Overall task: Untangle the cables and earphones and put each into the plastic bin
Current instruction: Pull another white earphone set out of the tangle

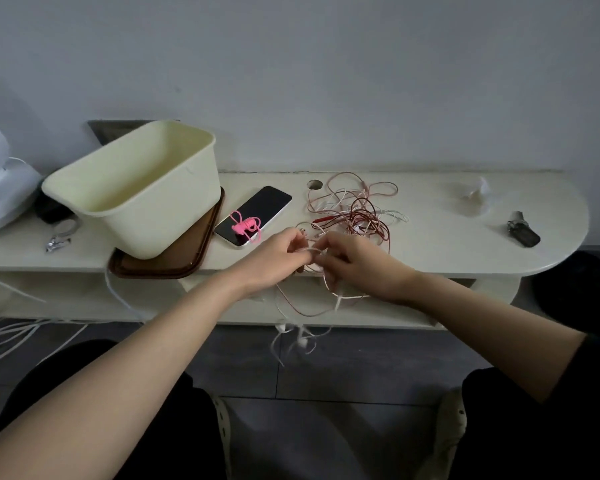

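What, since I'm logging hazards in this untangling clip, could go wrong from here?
The left hand and right hand pinch a white cable whose loops hang off the table edge; a hard tug may tighten knots in the tangle.
The plastic bin looks tilted on a brown tray that seems to overhang the edge; a snagged cable or bump might tip it.

No lettering, label, brand or number is legible on the plastic bin point(160, 216), the dark-screened phone point(265, 206) or the table point(437, 247).
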`<act>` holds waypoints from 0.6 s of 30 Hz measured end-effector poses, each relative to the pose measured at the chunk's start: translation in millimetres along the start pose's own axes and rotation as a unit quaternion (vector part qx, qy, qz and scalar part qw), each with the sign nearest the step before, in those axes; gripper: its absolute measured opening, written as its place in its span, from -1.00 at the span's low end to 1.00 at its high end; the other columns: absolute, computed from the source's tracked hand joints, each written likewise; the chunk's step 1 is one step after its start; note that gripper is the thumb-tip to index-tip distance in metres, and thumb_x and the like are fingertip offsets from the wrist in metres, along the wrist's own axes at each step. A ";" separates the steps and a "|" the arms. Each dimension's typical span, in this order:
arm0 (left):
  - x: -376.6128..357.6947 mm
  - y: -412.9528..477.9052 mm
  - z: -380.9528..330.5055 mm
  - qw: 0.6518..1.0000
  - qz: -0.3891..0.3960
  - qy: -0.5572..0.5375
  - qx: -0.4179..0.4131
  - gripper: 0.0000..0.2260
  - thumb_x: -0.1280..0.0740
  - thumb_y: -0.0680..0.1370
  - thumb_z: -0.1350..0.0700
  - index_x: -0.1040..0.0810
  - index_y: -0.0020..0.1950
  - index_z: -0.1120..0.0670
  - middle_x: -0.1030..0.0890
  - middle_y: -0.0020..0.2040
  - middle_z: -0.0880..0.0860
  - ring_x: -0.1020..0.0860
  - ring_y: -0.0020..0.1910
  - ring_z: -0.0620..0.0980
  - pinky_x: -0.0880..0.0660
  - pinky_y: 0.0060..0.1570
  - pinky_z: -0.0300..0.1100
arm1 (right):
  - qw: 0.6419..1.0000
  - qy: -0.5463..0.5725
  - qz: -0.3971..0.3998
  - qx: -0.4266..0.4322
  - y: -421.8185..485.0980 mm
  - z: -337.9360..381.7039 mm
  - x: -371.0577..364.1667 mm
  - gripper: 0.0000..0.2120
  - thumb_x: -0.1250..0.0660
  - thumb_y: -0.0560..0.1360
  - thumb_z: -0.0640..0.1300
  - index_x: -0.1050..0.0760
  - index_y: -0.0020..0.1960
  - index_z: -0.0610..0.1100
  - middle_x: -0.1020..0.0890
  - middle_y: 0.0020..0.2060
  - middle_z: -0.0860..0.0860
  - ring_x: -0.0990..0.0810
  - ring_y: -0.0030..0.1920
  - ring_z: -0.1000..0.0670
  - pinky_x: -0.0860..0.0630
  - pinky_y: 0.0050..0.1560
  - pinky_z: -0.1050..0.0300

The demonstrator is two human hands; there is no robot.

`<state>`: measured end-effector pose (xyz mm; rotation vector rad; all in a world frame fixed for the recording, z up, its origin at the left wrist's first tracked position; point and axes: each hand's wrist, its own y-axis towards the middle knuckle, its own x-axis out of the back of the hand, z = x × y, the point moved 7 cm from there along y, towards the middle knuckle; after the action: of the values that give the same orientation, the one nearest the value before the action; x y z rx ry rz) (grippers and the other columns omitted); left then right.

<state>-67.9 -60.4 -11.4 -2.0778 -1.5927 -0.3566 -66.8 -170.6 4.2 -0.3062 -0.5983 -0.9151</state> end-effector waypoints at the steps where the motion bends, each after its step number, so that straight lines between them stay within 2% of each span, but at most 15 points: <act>1: -0.4 1.3 1.6 1.000 0.006 -0.005 0.004 -0.88 -0.27 0.58 0.10 -0.39 -0.14 0.04 -0.47 -0.33 -0.04 -0.39 -0.46 -0.22 -0.31 -0.39 -0.35 | 1.000 -0.003 -0.024 -0.005 1.4 -1.5 6.3 -0.92 -0.21 0.59 -0.16 -0.45 -0.07 -0.09 -0.53 -0.42 0.05 -0.48 -0.47 0.19 -0.42 -0.35 0.37; 3: -1.1 2.6 7.4 0.999 0.014 0.023 0.020 -0.86 -0.25 0.60 0.10 -0.42 -0.16 0.06 -0.48 -0.36 -0.03 -0.39 -0.51 -0.24 -0.32 -0.43 -0.38 | 0.996 -0.043 -0.081 -0.013 2.8 -5.7 21.1 -0.89 -0.21 0.59 -0.16 -0.48 -0.09 -0.09 -0.47 -0.43 0.09 -0.46 -0.49 0.23 -0.37 -0.39 0.40; 5: -2.4 3.0 14.3 0.998 0.028 0.046 0.039 -0.83 -0.21 0.61 0.15 -0.43 -0.19 0.07 -0.47 -0.35 0.01 -0.41 -0.48 -0.19 -0.36 -0.45 -0.39 | 0.987 -0.078 -0.138 -0.020 2.7 -11.5 37.7 -0.87 -0.21 0.59 -0.15 -0.51 -0.08 -0.09 -0.46 -0.43 0.13 -0.45 -0.46 0.26 -0.33 -0.38 0.40; 7: -6.6 2.1 22.0 0.995 0.057 0.047 0.062 -0.82 -0.19 0.61 0.20 -0.45 -0.19 0.10 -0.46 -0.34 0.04 -0.43 -0.45 -0.12 -0.38 -0.44 -0.38 | 0.977 -0.086 -0.190 -0.043 0.8 -21.9 53.5 -0.85 -0.19 0.59 -0.14 -0.52 -0.06 -0.11 -0.47 -0.42 0.11 -0.43 -0.43 0.16 -0.32 -0.37 0.29; 10: -9.4 0.7 28.5 0.993 0.076 0.039 0.076 -0.79 -0.17 0.62 0.21 -0.49 -0.18 0.14 -0.47 -0.35 0.06 -0.46 -0.40 -0.08 -0.40 -0.40 -0.37 | 0.962 -0.110 -0.239 -0.073 -1.4 -34.1 69.1 -0.83 -0.20 0.59 -0.10 -0.51 -0.01 -0.16 -0.52 -0.34 0.05 -0.47 -0.28 -0.02 -0.38 -0.20 0.09; 14: -3.8 2.7 25.0 0.997 0.052 0.002 0.056 -0.72 -0.11 0.65 0.18 -0.53 -0.19 0.12 -0.48 -0.39 0.03 -0.49 -0.40 -0.10 -0.42 -0.28 -0.32 | 0.951 -0.112 -0.270 -0.097 -4.9 -43.7 79.4 -0.83 -0.17 0.60 -0.10 -0.48 0.02 -0.17 -0.56 -0.23 -0.03 -0.48 -0.19 -0.08 -0.32 -0.21 0.11; 18: 7.6 2.5 13.9 0.998 0.009 -0.059 0.018 -0.74 -0.12 0.65 0.15 -0.55 -0.13 0.10 -0.38 -0.44 -0.04 -0.38 -0.50 -0.17 -0.51 -0.28 -0.25 | 0.943 -0.197 -0.224 -0.149 -5.7 -58.6 79.1 -0.77 -0.15 0.60 -0.01 -0.48 0.05 -0.14 -0.61 -0.12 -0.10 -0.54 -0.08 -0.18 -0.33 -0.20 0.09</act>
<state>-64.6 -47.2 -19.9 -2.1195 -1.6335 -0.2024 -14.1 -254.0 5.3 -0.6548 -0.9222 -1.4047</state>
